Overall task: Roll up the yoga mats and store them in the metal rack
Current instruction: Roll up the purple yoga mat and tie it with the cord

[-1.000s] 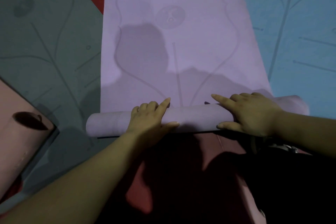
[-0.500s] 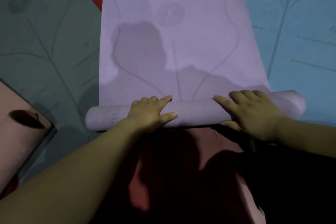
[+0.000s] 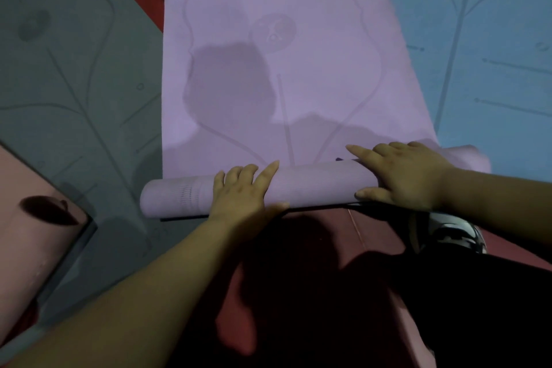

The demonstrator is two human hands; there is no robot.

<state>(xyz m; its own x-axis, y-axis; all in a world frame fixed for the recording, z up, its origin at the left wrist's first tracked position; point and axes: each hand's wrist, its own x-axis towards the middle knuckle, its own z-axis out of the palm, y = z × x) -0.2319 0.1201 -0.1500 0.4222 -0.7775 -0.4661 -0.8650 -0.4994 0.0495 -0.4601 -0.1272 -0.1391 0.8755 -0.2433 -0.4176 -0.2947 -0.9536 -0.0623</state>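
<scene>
A purple yoga mat (image 3: 283,84) lies flat on the floor, stretching away from me. Its near end is wound into a roll (image 3: 313,185) that runs left to right. My left hand (image 3: 245,191) rests flat on the left half of the roll, fingers straight and spread. On the right half my right hand (image 3: 403,176) presses down, fingers extended forward, thumb against the roll's near side. The mat's far end curls up at the top of the view. No metal rack is in view.
A grey-green mat (image 3: 74,84) lies flat on the left and a blue mat (image 3: 484,39) on the right. A rolled pink mat (image 3: 33,242) sits at the lower left. Red floor (image 3: 298,278) shows near me, beside a shoe (image 3: 448,233).
The roll has moved a little forward along the purple mat and grown slightly thicker. Both hands stayed flat on it and travelled forward with it.
</scene>
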